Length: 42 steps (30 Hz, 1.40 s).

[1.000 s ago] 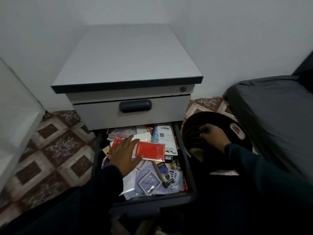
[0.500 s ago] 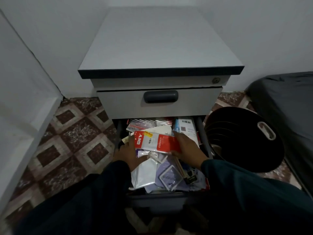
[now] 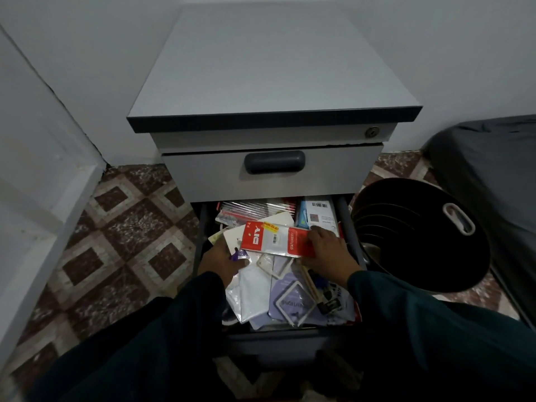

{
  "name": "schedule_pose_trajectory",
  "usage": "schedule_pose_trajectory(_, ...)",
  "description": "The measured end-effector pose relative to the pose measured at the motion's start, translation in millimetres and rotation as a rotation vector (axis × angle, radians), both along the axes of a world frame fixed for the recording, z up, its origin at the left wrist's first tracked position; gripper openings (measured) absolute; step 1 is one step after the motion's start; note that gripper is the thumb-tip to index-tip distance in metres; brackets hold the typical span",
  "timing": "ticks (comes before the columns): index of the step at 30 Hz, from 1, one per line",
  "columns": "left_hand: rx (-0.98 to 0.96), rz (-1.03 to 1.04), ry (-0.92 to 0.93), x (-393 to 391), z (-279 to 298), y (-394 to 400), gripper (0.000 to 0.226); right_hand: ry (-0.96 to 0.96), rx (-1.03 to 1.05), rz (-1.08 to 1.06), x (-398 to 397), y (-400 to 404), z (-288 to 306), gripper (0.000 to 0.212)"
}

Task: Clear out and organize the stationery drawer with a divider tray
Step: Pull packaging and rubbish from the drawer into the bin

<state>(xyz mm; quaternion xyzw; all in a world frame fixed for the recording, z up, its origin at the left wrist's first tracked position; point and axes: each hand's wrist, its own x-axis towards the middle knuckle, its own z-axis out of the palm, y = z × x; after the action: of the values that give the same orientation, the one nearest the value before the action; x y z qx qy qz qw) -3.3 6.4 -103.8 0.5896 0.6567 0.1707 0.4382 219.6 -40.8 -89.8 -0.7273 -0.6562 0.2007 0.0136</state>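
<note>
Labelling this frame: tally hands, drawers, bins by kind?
Hands: 2, left hand and right hand, both on the red DIY packet
Drawers: 2, closed drawer and open drawer
Bins: 1, black bin
Total: 5

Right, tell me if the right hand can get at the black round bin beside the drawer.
Probably yes. The right hand grips the red-and-white DIY stationery packet in the open drawer, and the black round bin stands just past the drawer's right wall with nothing between; it would likely have to let go first.
</note>
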Motion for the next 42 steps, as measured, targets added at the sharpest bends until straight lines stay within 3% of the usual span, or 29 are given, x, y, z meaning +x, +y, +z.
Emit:
schedule_pose_trajectory(4, -0.007, -0.047, 0.067, -5, -2, 4, 0.042, -0.007, 0.024, 0.030, -4, -2, -6, 0.054)
schedule_pose_trajectory(10, 0.031, -0.040, 0.102, -11, -4, 7, 0.032, -0.021, 0.279, -0.008, -9, 2, 20, 0.023)
schedule_pose_trajectory(13, 0.031, -0.034, 0.107, -11, -1, 7, 0.038, 0.081, 0.295, -0.143, 0, 5, 32, 0.017)
schedule_pose_trajectory(16, 0.010, -0.037, 0.080, -9, 1, 5, 0.038, 0.255, 0.168, -0.247, 11, 3, 38, 0.007)
schedule_pose_trajectory(20, 0.007, -0.031, 0.072, -12, 5, 1, 0.035, 0.335, -0.070, -0.344, 16, -7, 29, 0.012)
schedule_pose_trajectory(24, 0.008, 0.013, 0.035, -18, 7, -3, 0.034, 0.401, -0.260, -0.426, 9, -21, 20, 0.046)
schedule_pose_trajectory(29, -0.088, 0.098, -0.177, -17, 14, -14, 0.036, 0.532, -0.270, -0.565, -10, -42, -1, 0.068)
schedule_pose_trajectory(32, -0.104, 0.068, -0.172, -15, 13, -23, 0.040, 0.663, -0.241, -0.682, -18, -49, -5, 0.081)
schedule_pose_trajectory(37, 0.000, 0.072, -0.077, -16, 17, -37, 0.040, 0.591, -0.170, -0.705, -14, -49, 2, 0.069)
schedule_pose_trajectory(42, 0.103, 0.161, -0.156, -19, 33, -44, 0.036, 0.623, -0.055, -0.705, -12, -49, 21, 0.063)
